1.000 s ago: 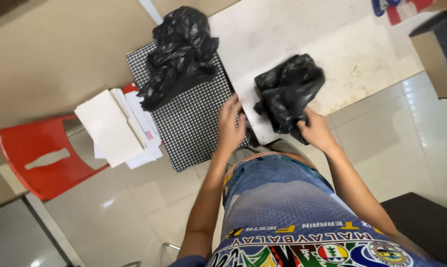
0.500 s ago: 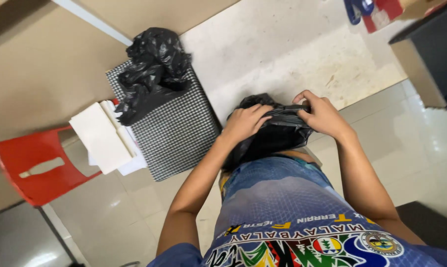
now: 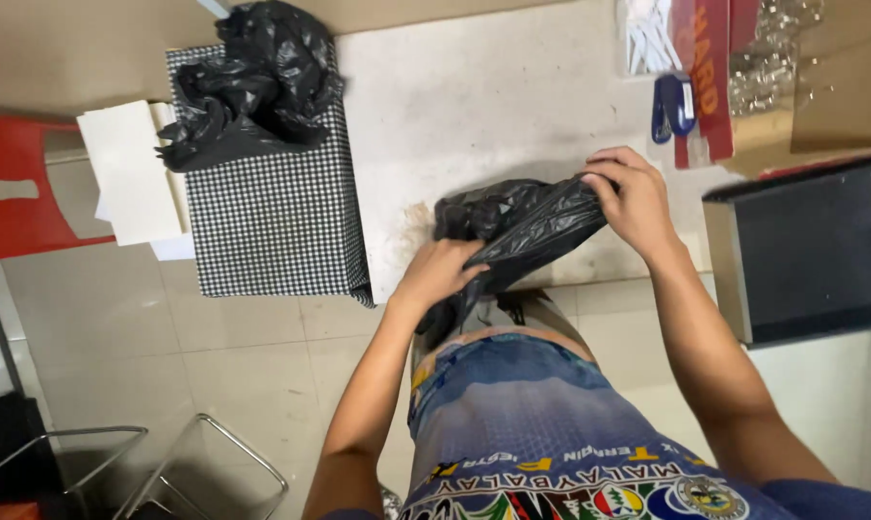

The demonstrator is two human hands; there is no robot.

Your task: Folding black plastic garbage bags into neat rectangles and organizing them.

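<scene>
Checked black-and-white rectangular box (image 3: 276, 207) at left table edge, crumpled black plastic bag (image 3: 247, 82) on top. Red flat packet (image 3: 710, 82) at top right, clear packet of white sticks (image 3: 647, 39) just beside it. Brown cardboard piece (image 3: 845, 82) at far right.

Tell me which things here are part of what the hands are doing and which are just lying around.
In use:
left hand
right hand
black plastic bag, gripped by both hands over the white table

Lying about:
second black bag on the checkered box
white papers
red chair
dark box
</scene>
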